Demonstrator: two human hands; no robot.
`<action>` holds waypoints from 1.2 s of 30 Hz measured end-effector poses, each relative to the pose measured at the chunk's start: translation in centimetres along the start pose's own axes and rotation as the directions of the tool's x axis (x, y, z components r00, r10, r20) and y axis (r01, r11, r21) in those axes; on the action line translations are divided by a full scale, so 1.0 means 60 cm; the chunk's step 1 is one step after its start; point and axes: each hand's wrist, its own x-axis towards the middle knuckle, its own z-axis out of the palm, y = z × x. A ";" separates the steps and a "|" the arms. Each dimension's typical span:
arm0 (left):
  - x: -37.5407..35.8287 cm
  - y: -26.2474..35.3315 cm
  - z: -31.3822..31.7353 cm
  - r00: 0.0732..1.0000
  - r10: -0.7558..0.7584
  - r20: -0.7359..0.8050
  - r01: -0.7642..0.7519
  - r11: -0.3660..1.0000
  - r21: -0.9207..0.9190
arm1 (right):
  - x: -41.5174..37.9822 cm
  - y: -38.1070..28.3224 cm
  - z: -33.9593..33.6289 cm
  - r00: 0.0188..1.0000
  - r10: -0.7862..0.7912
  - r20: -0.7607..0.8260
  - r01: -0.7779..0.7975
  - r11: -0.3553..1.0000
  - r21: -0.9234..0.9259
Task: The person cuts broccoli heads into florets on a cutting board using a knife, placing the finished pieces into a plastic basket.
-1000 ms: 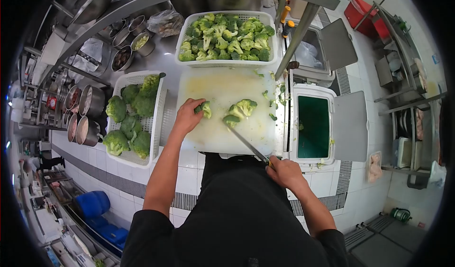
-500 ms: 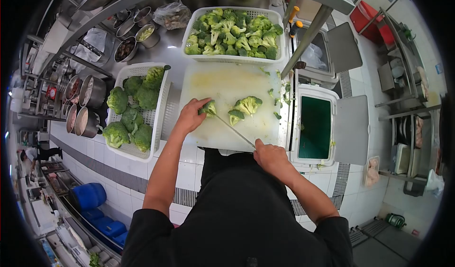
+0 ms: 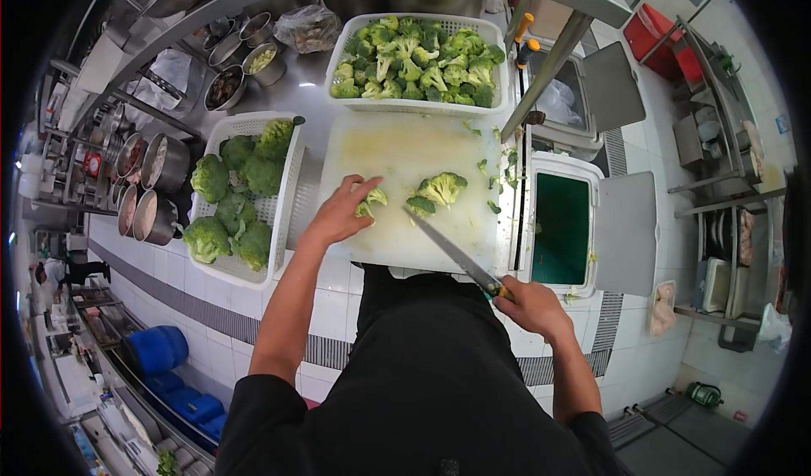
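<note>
On the white cutting board (image 3: 389, 151), my left hand (image 3: 342, 212) is closed around broccoli pieces (image 3: 374, 200), partly hidden by its fingers. My right hand (image 3: 532, 307) grips the yellow-and-black handle of a knife (image 3: 452, 250). The blade points up and left, its tip beside cut broccoli florets (image 3: 441, 190) at the middle of the board. Small green scraps (image 3: 494, 206) lie along the board's right edge.
Behind the board stands a white basket (image 3: 332, 62) of cut florets. Another white basket (image 3: 285, 214) at the left holds whole broccoli heads. A green-lined open bin (image 3: 562, 223) is at the right. A metal post (image 3: 549, 70) rises at the back right.
My right hand has moved right and toward my body, drawing the knife away from the left-hand broccoli. Under my left hand, the broccoli now shows as separate pieces.
</note>
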 end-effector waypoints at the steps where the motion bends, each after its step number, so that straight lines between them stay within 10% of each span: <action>1: 0.016 -0.024 0.029 0.997 0.046 0.060 -0.049 0.998 0.050 | -0.011 0.003 -0.005 0.999 0.041 -0.007 -0.040 0.998 0.050; 6: 0.067 0.025 0.035 0.981 -0.001 0.196 0.012 0.998 -0.055 | -0.045 0.034 0.002 0.977 0.134 -0.165 -0.105 0.980 0.171; 12: 0.091 0.123 0.107 0.992 0.085 0.097 -0.109 0.954 0.281 | -0.042 0.068 0.036 0.945 0.180 -0.271 -0.088 0.943 0.321; 19: 0.142 0.053 0.086 0.994 0.061 0.085 -0.061 0.998 -0.007 | -0.037 0.059 0.031 0.933 0.269 -0.240 -0.150 0.895 0.420; 26: 0.298 0.022 -0.140 0.968 0.047 -0.246 -0.108 0.964 -0.243 | -0.032 0.058 0.031 0.925 0.292 -0.242 -0.156 0.875 0.458; 28: 0.323 0.031 -0.185 0.871 0.283 -0.402 -0.359 0.924 -0.128 | -0.030 0.063 0.036 0.924 0.291 -0.249 -0.150 0.873 0.464; 31: 0.312 0.073 -0.183 0.705 0.392 -0.592 -0.290 0.920 0.263 | -0.033 0.074 0.047 0.908 0.301 -0.291 -0.139 0.872 0.470; 33: 0.282 0.096 -0.103 0.929 0.262 -0.262 -0.314 0.932 -0.181 | -0.034 0.075 0.050 0.897 0.342 -0.281 -0.120 0.799 0.589; 36: 0.194 0.175 0.042 0.934 0.241 0.263 -0.292 0.940 0.175 | -0.035 0.063 0.040 0.894 0.363 -0.264 -0.120 0.759 0.640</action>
